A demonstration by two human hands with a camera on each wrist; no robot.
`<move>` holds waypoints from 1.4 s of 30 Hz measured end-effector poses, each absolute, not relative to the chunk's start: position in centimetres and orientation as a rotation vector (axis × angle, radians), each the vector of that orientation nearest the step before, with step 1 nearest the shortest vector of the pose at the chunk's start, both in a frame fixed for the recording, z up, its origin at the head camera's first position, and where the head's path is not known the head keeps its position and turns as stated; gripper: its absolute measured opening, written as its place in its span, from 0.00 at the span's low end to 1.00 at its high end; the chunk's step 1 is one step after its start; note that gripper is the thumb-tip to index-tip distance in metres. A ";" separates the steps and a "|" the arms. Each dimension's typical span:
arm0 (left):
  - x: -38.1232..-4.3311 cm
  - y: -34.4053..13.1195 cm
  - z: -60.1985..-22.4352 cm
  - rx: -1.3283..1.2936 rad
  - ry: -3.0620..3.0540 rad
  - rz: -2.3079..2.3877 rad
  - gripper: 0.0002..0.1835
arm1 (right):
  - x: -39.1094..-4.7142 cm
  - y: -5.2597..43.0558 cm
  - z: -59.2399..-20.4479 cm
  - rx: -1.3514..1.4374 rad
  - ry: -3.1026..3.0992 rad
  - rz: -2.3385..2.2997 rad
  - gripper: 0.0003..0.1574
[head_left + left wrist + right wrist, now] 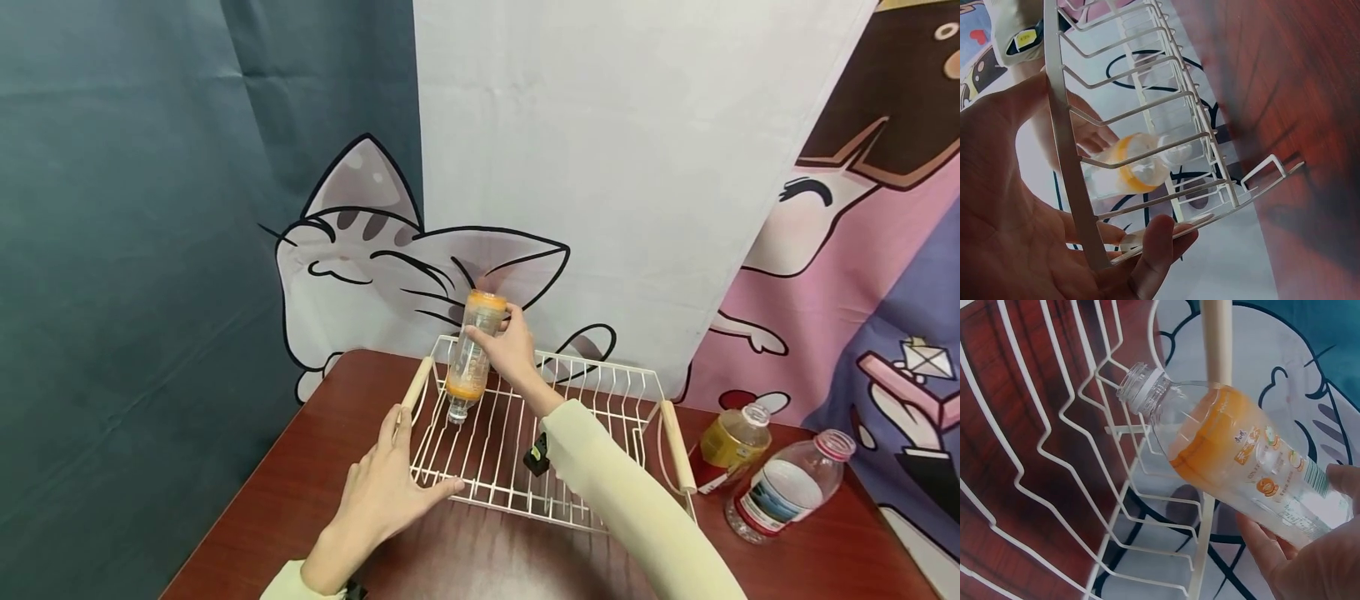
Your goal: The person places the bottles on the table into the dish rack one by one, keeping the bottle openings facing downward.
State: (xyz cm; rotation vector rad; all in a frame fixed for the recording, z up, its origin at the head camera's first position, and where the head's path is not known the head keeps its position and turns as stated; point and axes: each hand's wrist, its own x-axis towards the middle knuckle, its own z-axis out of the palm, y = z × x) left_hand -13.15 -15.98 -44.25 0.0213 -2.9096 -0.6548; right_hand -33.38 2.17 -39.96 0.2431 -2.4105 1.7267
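Left hand point(384, 482) on edge of rack point(1067, 125)

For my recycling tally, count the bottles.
3: one inverted bottle in the right hand at the rack; a yellow-labelled bottle and a red-necked bottle right of the rack.

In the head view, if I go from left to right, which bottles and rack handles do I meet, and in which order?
Rack's left handle → upside-down orange-banded bottle → rack's right handle → yellow-labelled bottle → bottle with blue-and-red label.
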 end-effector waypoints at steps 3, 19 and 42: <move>-13.1 -16.0 -44.3 0.026 -2.918 -0.658 0.76 | -32.4 1.6 -39.5 0.214 -2.469 1.693 0.50; -13.1 -15.9 -44.1 0.019 -2.913 -0.649 0.75 | -32.1 1.0 -40.5 0.198 -2.558 1.616 0.51; -13.0 -15.7 -44.2 0.013 -2.913 -0.655 0.75 | -42.1 0.8 -49.4 0.164 -2.566 1.556 0.59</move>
